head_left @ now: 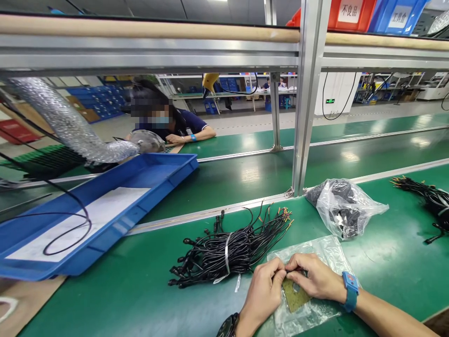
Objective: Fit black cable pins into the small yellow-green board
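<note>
My left hand (264,289) and my right hand (312,277) meet at the fingertips, both closed in a pinch. A small thin dark piece shows between them, mostly hidden by the fingers; I cannot make out what it is. Just under the fingers is a yellowish-green flat square piece (295,299) with a hole, partly covered by my right hand. It lies over a clear plastic bag (324,250) on the green bench top (140,285). Left of my hands lies a tied bundle of black cables (228,250) with connectors at one end and bare orange wire tips at the other.
A clear bag of black parts (345,208) sits behind my right hand. More black cables (430,196) lie far right. A blue tray (140,206) holds white paper at left. A metal post (305,103) rises mid-bench. Across the bench, a person (189,124) leans near a foil duct (73,119).
</note>
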Available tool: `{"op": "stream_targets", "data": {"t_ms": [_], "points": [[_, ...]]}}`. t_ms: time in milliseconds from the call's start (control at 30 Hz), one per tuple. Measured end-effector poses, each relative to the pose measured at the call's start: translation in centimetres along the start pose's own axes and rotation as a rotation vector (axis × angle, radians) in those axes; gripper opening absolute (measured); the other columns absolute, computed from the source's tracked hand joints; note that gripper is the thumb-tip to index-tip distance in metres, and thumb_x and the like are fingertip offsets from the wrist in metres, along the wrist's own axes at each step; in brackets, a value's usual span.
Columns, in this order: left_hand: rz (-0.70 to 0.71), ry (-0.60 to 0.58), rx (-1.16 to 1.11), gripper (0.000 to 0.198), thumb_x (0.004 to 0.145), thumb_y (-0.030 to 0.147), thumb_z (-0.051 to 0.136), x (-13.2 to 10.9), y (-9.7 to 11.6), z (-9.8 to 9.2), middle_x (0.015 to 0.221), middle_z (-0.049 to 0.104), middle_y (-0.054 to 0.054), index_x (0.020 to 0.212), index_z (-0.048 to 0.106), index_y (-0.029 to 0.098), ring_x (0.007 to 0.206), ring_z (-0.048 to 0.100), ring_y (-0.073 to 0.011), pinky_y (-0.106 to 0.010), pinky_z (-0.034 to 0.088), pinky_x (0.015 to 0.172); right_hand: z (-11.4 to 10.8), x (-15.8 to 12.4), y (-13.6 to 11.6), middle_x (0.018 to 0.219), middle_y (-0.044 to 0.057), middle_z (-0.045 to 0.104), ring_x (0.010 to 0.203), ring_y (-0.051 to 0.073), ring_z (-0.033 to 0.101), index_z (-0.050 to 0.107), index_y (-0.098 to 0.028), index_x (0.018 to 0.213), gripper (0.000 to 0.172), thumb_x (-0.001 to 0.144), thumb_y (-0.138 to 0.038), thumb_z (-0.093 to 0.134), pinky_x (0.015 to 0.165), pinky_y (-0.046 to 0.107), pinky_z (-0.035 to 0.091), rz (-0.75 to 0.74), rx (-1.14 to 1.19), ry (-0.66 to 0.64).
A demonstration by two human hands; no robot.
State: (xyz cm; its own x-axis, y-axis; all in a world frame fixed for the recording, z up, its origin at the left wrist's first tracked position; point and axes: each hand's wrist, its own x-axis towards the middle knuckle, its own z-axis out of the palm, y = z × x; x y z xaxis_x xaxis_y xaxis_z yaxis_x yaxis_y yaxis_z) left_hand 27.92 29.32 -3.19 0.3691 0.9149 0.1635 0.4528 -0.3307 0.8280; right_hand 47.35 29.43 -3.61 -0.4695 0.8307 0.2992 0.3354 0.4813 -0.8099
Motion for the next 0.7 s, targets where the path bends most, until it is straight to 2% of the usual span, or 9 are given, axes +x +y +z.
{"op": "stream_targets", "data": {"t_ms": [200, 300, 433, 467, 533, 600, 633, 667, 700], "points": [[0.022, 0.029, -0.034, 0.027, 0.096, 0.025, 0.046, 0.3, 0.4, -0.3, 0.064, 0.051, 0.002, 0.07, 0.049, 0.02, 0.062, 0.048, -0.0143, -0.024, 0.033, 0.059, -0.3, 0.3, -0.3, 0.084, 0.003, 0.07, 0.074, 0.016, 0.064, 0.068, -0.019, 0.096, 0.006, 0.093, -0.021, 0.064, 0.066, 0.026, 0.047, 0.001, 0.03, 0.046], [0.059, 0.031, -0.007, 0.028, 0.098, 0.026, 0.047, 0.5, 0.6, -0.4, 0.064, 0.053, 0.002, 0.07, 0.05, 0.02, 0.061, 0.05, -0.0141, -0.024, 0.034, 0.06, -0.6, 0.5, -0.7, 0.086, 0.003, 0.071, 0.076, 0.017, 0.065, 0.068, -0.019, 0.099, 0.008, 0.093, -0.022, 0.064, 0.067, 0.026, 0.048, -0.004, 0.01, 0.029], [0.086, 0.053, 0.049, 0.028, 0.099, 0.027, 0.046, 0.5, 0.7, -0.9, 0.067, 0.059, 0.001, 0.074, 0.055, 0.021, 0.062, 0.055, -0.0149, -0.024, 0.038, 0.061, -2.7, 0.9, -1.4, 0.096, 0.006, 0.072, 0.083, 0.019, 0.066, 0.066, -0.019, 0.112, 0.023, 0.094, -0.033, 0.067, 0.074, 0.029, 0.052, -0.075, -0.049, 0.013], [0.086, 0.055, 0.063, 0.028, 0.1, 0.029, 0.046, 0.4, 0.8, -1.3, 0.068, 0.062, 0.0, 0.075, 0.056, 0.021, 0.063, 0.057, -0.0153, -0.025, 0.039, 0.062, -3.8, 0.9, -1.5, 0.098, 0.007, 0.072, 0.084, 0.02, 0.066, 0.065, -0.019, 0.115, 0.026, 0.095, -0.036, 0.066, 0.076, 0.03, 0.053, -0.076, -0.071, 0.074], [0.084, 0.033, 0.097, 0.027, 0.099, 0.031, 0.049, 0.0, 1.2, -2.3, 0.071, 0.066, -0.001, 0.077, 0.06, 0.021, 0.066, 0.06, -0.0162, -0.025, 0.042, 0.065, -6.3, 0.9, -1.3, 0.094, 0.007, 0.071, 0.083, 0.02, 0.066, 0.066, -0.019, 0.11, 0.024, 0.1, -0.039, 0.058, 0.075, 0.031, 0.052, -0.03, -0.134, 0.308], [0.072, -0.062, 0.141, 0.023, 0.097, 0.031, 0.052, -0.6, 1.7, -3.8, 0.077, 0.07, -0.002, 0.079, 0.064, 0.022, 0.073, 0.063, -0.0177, -0.026, 0.045, 0.071, -9.0, 0.6, -0.7, 0.08, 0.005, 0.068, 0.073, 0.019, 0.064, 0.066, -0.019, 0.093, 0.03, 0.105, -0.041, 0.05, 0.068, 0.029, 0.05, 0.061, -0.232, 0.588], [0.06, -0.136, 0.163, 0.021, 0.096, 0.03, 0.054, -1.0, 2.0, -4.5, 0.081, 0.072, -0.003, 0.081, 0.067, 0.022, 0.079, 0.065, -0.0186, -0.026, 0.046, 0.075, -10.3, 0.3, -0.2, 0.074, 0.003, 0.065, 0.067, 0.018, 0.062, 0.064, -0.019, 0.085, 0.035, 0.105, -0.043, 0.048, 0.064, 0.029, 0.048, 0.111, -0.299, 0.686], [0.052, -0.202, 0.181, 0.02, 0.095, 0.028, 0.055, -1.3, 2.3, -5.2, 0.084, 0.074, -0.003, 0.082, 0.07, 0.022, 0.083, 0.066, -0.0191, -0.026, 0.047, 0.077, -11.3, 0.1, 0.4, 0.069, 0.002, 0.063, 0.062, 0.018, 0.059, 0.062, -0.019, 0.081, 0.037, 0.105, -0.044, 0.047, 0.061, 0.029, 0.046, 0.169, -0.384, 0.738], [0.045, -0.245, 0.192, 0.02, 0.093, 0.027, 0.057, -1.6, 2.6, -5.8, 0.084, 0.074, -0.003, 0.08, 0.071, 0.023, 0.085, 0.067, -0.0192, -0.025, 0.047, 0.077, -12.1, -0.1, 1.2, 0.067, 0.001, 0.062, 0.06, 0.018, 0.058, 0.062, -0.019, 0.081, 0.038, 0.105, -0.044, 0.046, 0.06, 0.029, 0.044, 0.238, -0.498, 0.73]]}}
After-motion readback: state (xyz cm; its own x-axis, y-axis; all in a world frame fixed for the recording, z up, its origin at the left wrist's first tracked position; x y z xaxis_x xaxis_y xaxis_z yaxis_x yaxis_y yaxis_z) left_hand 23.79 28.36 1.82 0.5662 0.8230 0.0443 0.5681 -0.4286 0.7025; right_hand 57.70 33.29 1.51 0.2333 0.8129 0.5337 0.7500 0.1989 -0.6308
